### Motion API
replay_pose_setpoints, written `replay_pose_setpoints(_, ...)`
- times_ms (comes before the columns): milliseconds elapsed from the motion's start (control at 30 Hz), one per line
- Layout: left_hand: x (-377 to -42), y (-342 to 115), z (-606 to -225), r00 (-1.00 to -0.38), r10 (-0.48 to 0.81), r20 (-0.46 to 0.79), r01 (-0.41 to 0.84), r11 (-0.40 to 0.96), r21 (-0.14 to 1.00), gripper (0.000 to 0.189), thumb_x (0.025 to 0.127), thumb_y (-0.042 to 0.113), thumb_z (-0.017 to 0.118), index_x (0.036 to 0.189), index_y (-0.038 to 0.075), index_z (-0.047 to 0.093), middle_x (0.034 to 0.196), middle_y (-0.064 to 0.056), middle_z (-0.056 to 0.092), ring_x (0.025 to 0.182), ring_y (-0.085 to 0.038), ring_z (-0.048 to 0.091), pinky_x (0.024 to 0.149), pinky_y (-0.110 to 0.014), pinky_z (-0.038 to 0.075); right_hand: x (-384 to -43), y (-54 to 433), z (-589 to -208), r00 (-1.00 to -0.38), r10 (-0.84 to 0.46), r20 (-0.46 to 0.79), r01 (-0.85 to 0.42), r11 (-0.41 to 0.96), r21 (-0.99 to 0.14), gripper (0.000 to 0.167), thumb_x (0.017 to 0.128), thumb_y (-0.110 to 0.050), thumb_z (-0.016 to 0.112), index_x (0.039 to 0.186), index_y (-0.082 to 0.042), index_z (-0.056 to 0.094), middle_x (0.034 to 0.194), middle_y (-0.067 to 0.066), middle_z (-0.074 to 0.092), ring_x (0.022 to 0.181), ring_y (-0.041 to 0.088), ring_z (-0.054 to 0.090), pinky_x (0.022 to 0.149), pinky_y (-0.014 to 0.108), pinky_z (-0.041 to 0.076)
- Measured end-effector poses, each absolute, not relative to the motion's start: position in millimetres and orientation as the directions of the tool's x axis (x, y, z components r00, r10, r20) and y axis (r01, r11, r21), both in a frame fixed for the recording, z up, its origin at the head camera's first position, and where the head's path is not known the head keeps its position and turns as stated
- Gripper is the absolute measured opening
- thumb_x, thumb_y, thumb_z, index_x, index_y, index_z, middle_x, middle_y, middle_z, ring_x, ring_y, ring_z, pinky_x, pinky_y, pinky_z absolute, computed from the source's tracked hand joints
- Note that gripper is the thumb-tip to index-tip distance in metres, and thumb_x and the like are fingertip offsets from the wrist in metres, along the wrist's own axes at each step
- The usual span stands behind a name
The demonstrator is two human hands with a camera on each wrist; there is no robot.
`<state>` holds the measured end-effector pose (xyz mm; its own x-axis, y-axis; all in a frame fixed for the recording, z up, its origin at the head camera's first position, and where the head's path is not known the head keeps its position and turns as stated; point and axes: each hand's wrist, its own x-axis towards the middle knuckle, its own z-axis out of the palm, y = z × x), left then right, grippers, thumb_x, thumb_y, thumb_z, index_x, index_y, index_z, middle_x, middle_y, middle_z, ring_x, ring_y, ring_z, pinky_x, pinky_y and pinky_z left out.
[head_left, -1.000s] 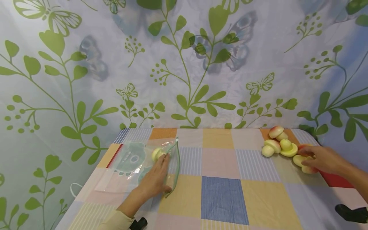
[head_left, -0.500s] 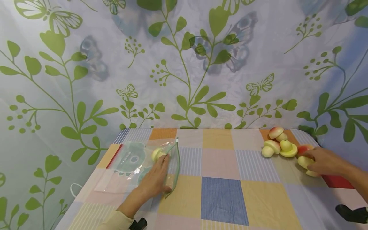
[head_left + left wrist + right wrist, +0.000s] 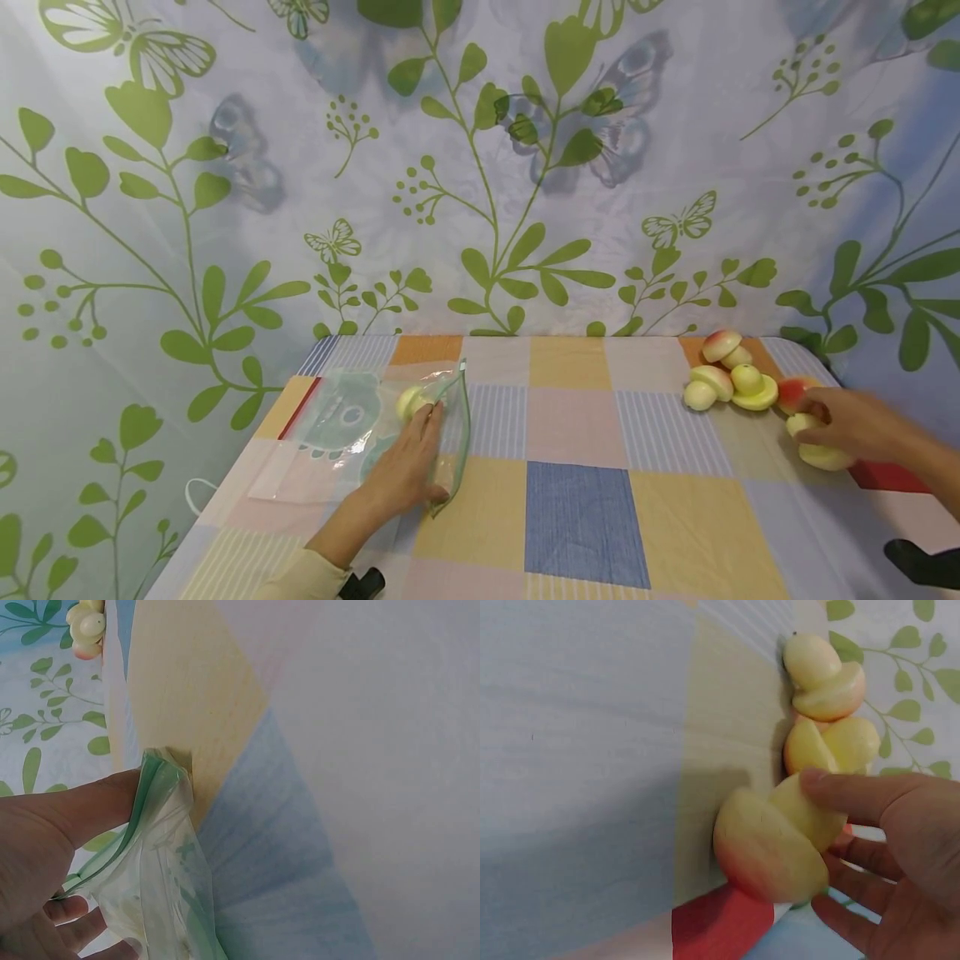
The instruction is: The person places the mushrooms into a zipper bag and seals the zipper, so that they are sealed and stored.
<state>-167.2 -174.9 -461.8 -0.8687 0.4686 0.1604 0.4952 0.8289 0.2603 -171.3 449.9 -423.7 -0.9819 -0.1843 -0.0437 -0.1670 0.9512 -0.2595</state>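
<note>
My right hand (image 3: 862,427) pinches a yellow toy mushroom (image 3: 757,844) at its stem, thumb on the near side; its cap has a reddish blush. A red-tinged toy mushroom (image 3: 792,393) lies just behind those fingers, partly hidden. On the left, a clear zip bag (image 3: 300,479) with a green print lies flat, one pale yellow toy mushroom (image 3: 408,402) inside. My left hand (image 3: 405,467) is at the bag's green-edged mouth. In the left wrist view, its thumb (image 3: 105,802) and fingers stand apart, spreading the opening (image 3: 154,769).
Several more toy mushrooms cluster at the back right: a red-capped one (image 3: 722,345), a pale one (image 3: 708,387) and a yellow one (image 3: 753,388). A patchwork cloth (image 3: 585,521) covers the table. A leaf-patterned curtain (image 3: 480,167) hangs right behind it.
My right hand has taken hold of the nearest toy mushroom and shifted it slightly right, turning it. The left hand and the bag have stayed in place.
</note>
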Motion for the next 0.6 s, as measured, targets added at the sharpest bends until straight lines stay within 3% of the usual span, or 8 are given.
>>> replay_pose_setpoints(67, -167.0, -174.9, -461.3, -0.867, 0.471, 0.164, 0.499, 0.827, 0.260, 0.132, 0.062, 0.024, 0.102, 0.159, -0.010, 0.019, 0.158, -0.029, 0.029, 0.145, -0.041, 0.033, 0.110, -0.048, 0.043, -171.4, 450.4, -420.3, -0.985, -0.172, -0.030, -0.159, 0.955, -0.249, 0.036, 0.081, -0.025, 0.088, 0.090, -0.001, 0.062, 0.077, 0.001, 0.051, 0.069, 0.018, 0.047, 0.059, 0.032, 0.037)
replay_pose_setpoints(200, -166.9, -175.4, -461.3, -0.863, 0.475, 0.172, 0.505, 0.823, 0.261, 0.133, 0.061, 0.023, 0.103, 0.159, -0.010, 0.020, 0.157, -0.030, 0.030, 0.145, -0.042, 0.034, 0.110, -0.049, 0.042, -171.0, 452.9, -411.7, -0.989, -0.145, -0.016, -0.136, 0.958, -0.253, 0.042, 0.081, -0.031, 0.088, 0.093, 0.002, 0.064, 0.082, 0.007, 0.061, 0.074, 0.024, 0.058, 0.061, 0.035, 0.046)
replay_pose_setpoints(367, -167.1, -176.3, -462.0, -0.856, 0.483, 0.184, 0.516, 0.814, 0.267, 0.132, 0.061, 0.022, 0.103, 0.158, -0.011, 0.020, 0.157, -0.032, 0.030, 0.144, -0.043, 0.034, 0.111, -0.050, 0.040, -167.2, 453.9, -401.8, -0.995, -0.091, -0.035, -0.075, 0.942, -0.328, 0.056, 0.087, -0.034, 0.083, 0.110, 0.013, 0.062, 0.100, 0.026, 0.066, 0.090, 0.046, 0.066, 0.069, 0.051, 0.057)
replay_pose_setpoints(600, -166.4, -176.4, -462.4, -0.862, 0.475, 0.177, 0.507, 0.817, 0.275, 0.132, 0.061, 0.021, 0.103, 0.159, -0.010, 0.020, 0.157, -0.031, 0.029, 0.144, -0.043, 0.034, 0.110, -0.051, 0.041, -162.1, 448.7, -398.3, -0.996, -0.049, -0.080, -0.011, 0.907, -0.421, 0.066, 0.098, -0.042, 0.071, 0.133, 0.013, 0.058, 0.123, 0.043, 0.055, 0.100, 0.053, 0.064, 0.068, 0.047, 0.059)
